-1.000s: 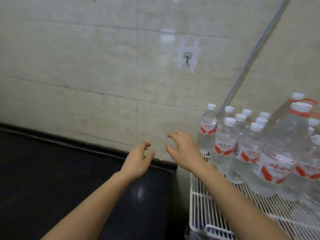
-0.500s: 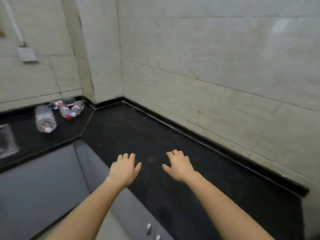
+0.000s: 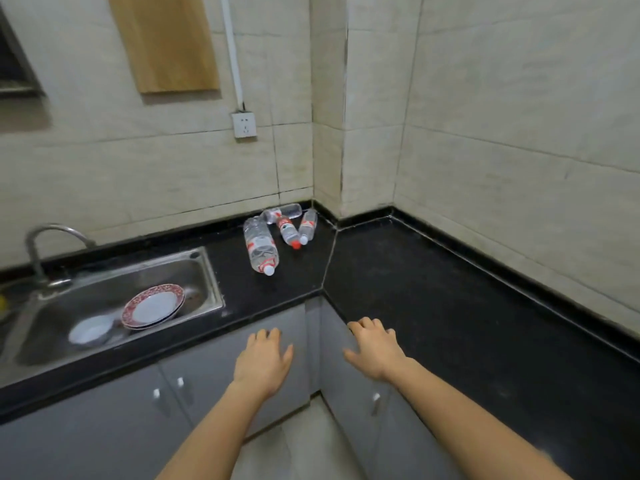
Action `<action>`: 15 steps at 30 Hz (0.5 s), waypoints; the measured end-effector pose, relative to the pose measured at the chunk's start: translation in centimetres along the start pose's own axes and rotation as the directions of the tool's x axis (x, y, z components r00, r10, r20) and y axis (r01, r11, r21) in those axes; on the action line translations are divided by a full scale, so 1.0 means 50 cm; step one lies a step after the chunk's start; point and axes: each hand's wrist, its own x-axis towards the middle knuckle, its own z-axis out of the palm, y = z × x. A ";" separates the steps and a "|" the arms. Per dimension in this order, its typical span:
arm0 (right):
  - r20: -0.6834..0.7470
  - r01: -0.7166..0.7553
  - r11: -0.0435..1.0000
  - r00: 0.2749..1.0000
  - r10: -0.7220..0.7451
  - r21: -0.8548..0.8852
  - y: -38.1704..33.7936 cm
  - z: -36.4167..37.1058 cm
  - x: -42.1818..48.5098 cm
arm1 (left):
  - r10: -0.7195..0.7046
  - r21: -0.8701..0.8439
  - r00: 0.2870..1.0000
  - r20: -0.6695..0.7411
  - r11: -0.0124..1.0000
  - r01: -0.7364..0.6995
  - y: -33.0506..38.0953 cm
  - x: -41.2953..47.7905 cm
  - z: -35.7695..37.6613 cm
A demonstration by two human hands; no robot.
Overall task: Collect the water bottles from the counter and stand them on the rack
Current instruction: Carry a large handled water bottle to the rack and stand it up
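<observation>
Several clear water bottles with red-and-white labels lie on their sides in the far corner of the black counter [image 3: 450, 306]. The large bottle [image 3: 260, 245] points its white cap toward me. Behind it lie a small red-capped bottle [image 3: 288, 231], a small white-capped bottle [image 3: 308, 225] and another bottle [image 3: 282, 212] against the wall. My left hand [image 3: 263, 363] and my right hand [image 3: 375, 348] hover empty, fingers spread, in front of the counter's inner corner, well short of the bottles. The rack is out of view.
A steel sink [image 3: 204, 271] at the left holds a red-rimmed plate [image 3: 152, 306] and a white bowl [image 3: 90, 332], with a faucet [image 3: 38, 244] behind. Grey cabinet doors [image 3: 104, 427] run below the counter. A wall socket [image 3: 245, 124] and a wooden board [image 3: 166, 43] hang on the tiled wall.
My view has swung left from the rack to the counter corner and sink. Both hands stayed empty and spread, and the lying bottles are now nearer the middle of the view.
</observation>
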 end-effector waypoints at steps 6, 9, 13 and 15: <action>0.047 0.002 0.998 0.999 -0.005 0.066 -0.086 0.011 0.243 | -0.029 0.004 0.999 -0.019 1.000 0.029 -0.123 0.203 -0.007; 0.093 -0.034 0.989 0.995 0.021 0.143 -0.123 0.016 0.355 | -0.055 0.001 0.998 0.015 0.998 0.055 -0.169 0.289 -0.005; 0.128 -0.098 0.966 0.989 0.068 0.241 -0.168 0.022 0.471 | -0.042 0.014 0.998 0.050 0.999 0.041 -0.221 0.393 -0.008; 0.140 -0.137 0.943 0.985 0.098 0.303 -0.185 0.029 0.520 | -0.038 0.019 0.998 0.057 0.999 0.037 -0.242 0.448 -0.011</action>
